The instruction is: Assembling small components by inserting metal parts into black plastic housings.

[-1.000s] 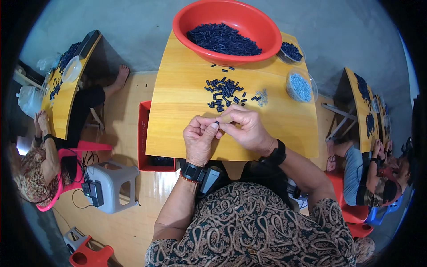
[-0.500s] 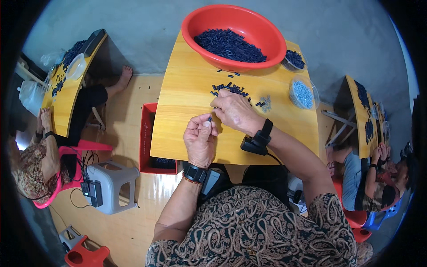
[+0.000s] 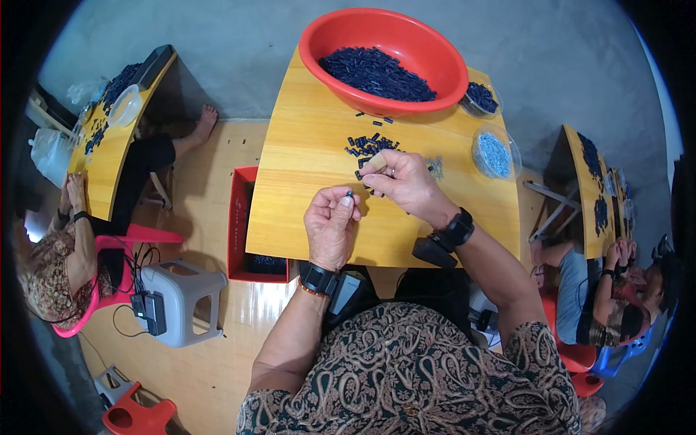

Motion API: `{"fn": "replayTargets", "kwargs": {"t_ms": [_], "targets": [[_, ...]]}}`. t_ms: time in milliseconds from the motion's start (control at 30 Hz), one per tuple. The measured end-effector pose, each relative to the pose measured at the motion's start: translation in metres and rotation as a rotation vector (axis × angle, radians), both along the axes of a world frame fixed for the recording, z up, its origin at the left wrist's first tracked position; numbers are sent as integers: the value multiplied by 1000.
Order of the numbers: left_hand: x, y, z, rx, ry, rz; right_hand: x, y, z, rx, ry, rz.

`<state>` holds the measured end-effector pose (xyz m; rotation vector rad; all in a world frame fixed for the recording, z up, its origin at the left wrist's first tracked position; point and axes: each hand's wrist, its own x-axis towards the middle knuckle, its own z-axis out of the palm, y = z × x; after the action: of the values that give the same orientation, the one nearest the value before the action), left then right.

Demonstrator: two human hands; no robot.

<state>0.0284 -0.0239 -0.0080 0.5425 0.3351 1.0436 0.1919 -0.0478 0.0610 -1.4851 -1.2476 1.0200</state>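
Near the table's front edge, my left hand pinches a small dark tube-like piece upright between thumb and fingertips. My right hand is above and to the right of it, thumb and fingers pinched over the near side of a loose pile of dark pieces. Whatever those fingertips hold, if anything, is too small to make out. Partly behind the right hand lies a little heap of pale, thin pieces.
A red basin of dark pieces stands at the table's far edge. Right of it are a clear tub of dark pieces and one of pale blue-grey bits. A red box sits left below. People work at side tables.
My right hand has drawn back from the pile, toward me and to the right, uncovering more dark pieces. The left hand stays nearly in place, still pinching its piece.
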Motion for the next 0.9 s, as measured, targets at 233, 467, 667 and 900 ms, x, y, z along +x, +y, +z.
{"fn": "replayTargets", "kwargs": {"t_ms": [233, 467, 667, 900], "targets": [[0, -1, -2, 44, 73, -56, -10, -21, 6, 29, 283, -29], [-1, -1, -2, 66, 77, -89, -12, -22, -2, 98, 257, -28], [-1, -2, 1, 57, 107, -90, -14, -22, -1, 98, 219, -27], [-1, -1, 2, 78, 130, -92, -11, -21, -7, 138, 193, -5]]}}
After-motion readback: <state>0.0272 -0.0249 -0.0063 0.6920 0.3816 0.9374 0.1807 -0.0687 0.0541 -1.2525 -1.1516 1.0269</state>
